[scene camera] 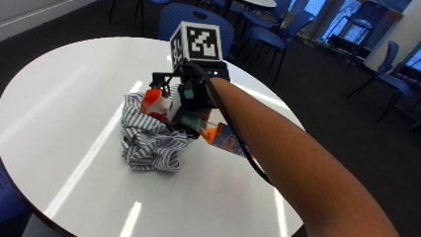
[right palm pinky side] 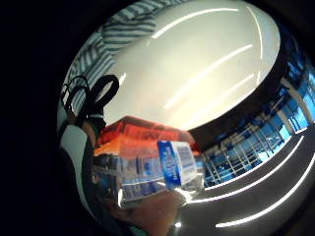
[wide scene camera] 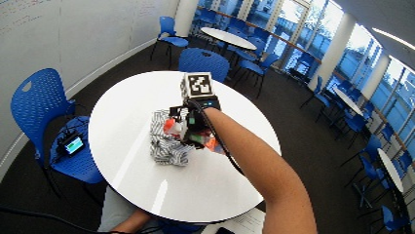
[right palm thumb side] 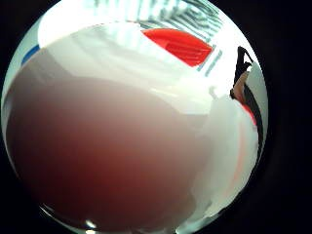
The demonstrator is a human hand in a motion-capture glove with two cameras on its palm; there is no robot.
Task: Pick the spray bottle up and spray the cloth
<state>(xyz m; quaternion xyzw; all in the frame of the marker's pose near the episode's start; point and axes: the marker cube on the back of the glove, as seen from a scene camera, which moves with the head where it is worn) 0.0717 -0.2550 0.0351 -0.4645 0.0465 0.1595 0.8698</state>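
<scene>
You are holding the spray bottle in your right hand, lifted off the surface; the fingers are curling around its clear body, and the orange and white spray head is pointing down toward the striped cloth. The cloth is lying crumpled near the middle of the round white surface, just beside and below the bottle. In the little finger side palm view the bottle is showing its clear body, an orange part and a blue and white label close to the palm. So I judge the picking up is done and you are standing at the spraying step. The next move is asking for pressing the trigger while the nozzle is aiming at the cloth; whether a finger is already on the trigger, I cannot tell. Around the surface, blue chairs are standing on a dark floor, and more white tables are standing along the large windows.
</scene>
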